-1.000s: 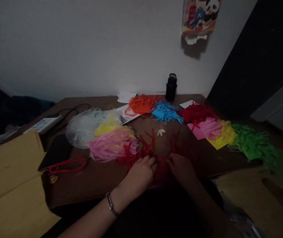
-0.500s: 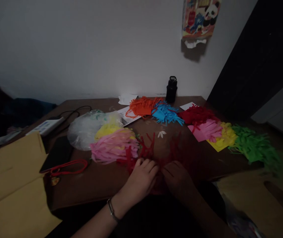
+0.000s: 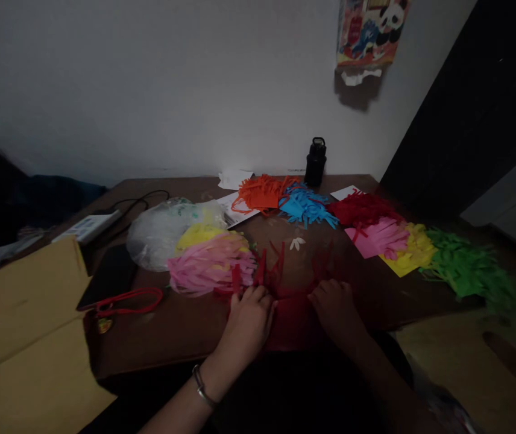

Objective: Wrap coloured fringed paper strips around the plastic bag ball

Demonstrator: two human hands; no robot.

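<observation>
Touching the red fringed paper [image 3: 292,319] with both hands, at the near edge of the brown table [image 3: 172,337]. Bending the fingers of the left hand [image 3: 251,310] down over the left part, half curled. Resting the right hand [image 3: 334,304] on the right part, likewise half curled, well apart from the other. Cannot tell whether either is pinching the sheet, with the fingertips dim and partly hidden. Wearing a bracelet [image 3: 200,386] at the left wrist.

Spreading flat and smooth between the hands, then breaking into loose strips toward the far side. Reaching leftward almost to the pink fringed paper [image 3: 208,265], near a clear plastic bag [image 3: 158,232]. Lying farther left, a red cord [image 3: 138,299] beside a black flat object [image 3: 108,277].

Arranged at the far side, an orange bundle [image 3: 260,191] touching a blue bundle [image 3: 307,207], just nearer than a black bottle [image 3: 316,163]. Running along the right, near one another, a dark red bundle [image 3: 361,208], a pink bundle [image 3: 382,238], a yellow bundle [image 3: 412,250] and a green bundle [image 3: 466,262].
</observation>
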